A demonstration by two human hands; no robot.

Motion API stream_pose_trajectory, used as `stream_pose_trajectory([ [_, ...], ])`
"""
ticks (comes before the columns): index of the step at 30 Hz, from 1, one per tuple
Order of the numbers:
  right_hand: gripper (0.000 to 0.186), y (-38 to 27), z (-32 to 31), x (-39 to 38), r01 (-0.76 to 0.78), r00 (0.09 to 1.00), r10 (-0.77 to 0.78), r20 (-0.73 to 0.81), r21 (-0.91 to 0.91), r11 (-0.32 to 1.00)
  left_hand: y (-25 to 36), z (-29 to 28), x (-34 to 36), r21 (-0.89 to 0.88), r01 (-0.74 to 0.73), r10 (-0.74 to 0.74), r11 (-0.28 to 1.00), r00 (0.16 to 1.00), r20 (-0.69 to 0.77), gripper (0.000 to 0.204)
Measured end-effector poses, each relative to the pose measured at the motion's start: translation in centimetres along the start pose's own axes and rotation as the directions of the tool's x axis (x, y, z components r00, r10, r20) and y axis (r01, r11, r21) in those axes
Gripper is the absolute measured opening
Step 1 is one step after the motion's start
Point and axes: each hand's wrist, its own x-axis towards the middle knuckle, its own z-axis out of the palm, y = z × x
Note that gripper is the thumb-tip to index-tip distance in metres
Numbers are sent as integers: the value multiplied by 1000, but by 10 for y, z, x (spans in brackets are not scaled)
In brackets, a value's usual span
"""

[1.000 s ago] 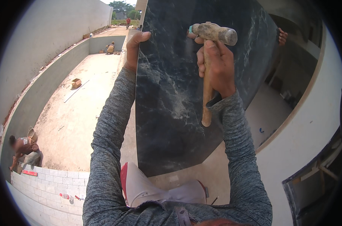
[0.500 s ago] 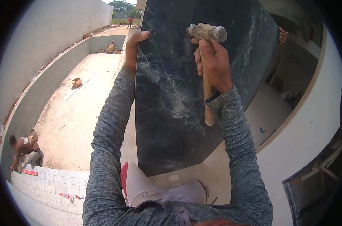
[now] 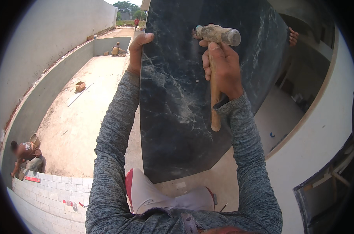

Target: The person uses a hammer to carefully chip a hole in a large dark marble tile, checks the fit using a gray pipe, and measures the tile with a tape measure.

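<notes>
A large black slab with white marble-like veins stands upright before me. At its left edge is my left hand, closed on the edge with the thumb over the front face; its other fingers are hidden behind. My right hand is wrapped round the wooden handle of a hammer, just below the head. The worn, dusty hammer head is in front of the slab's upper part; I cannot tell whether it touches. Another person's hand grips the slab's right edge.
Left lies a sunken, walled area with a cardboard box. A person bends at its near corner by pale tiles, a red level and a bottle. Others are farther back. A white curved wall stands right.
My right hand and the hammer have shifted slightly to the right, and the hammer head has tilted a little. My left hand stays on the slab's edge.
</notes>
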Motion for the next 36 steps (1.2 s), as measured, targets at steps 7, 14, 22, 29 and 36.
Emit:
stream_pose_trajectory([
  [7,34,0,-6,-1,-21,1000,21,17,-31,999,-4,0,1,11,-18,19,1000,999,-51,43],
  [14,35,2,-5,4,-52,998,55,40,-65,997,-1,5,-1,6,-6,6,1000,1000,-15,42],
  [22,36,6,-8,7,-56,998,61,34,-129,990,-4,5,-1,-10,12,-12,1000,1000,3,45],
  [29,35,-1,4,1,11,1000,-11,3,-52,999,-1,-3,0,-1,4,-4,1000,1000,0,45],
  [36,34,3,-2,7,-21,1000,22,6,-124,992,-2,0,-1,-58,20,-18,998,999,46,46],
])
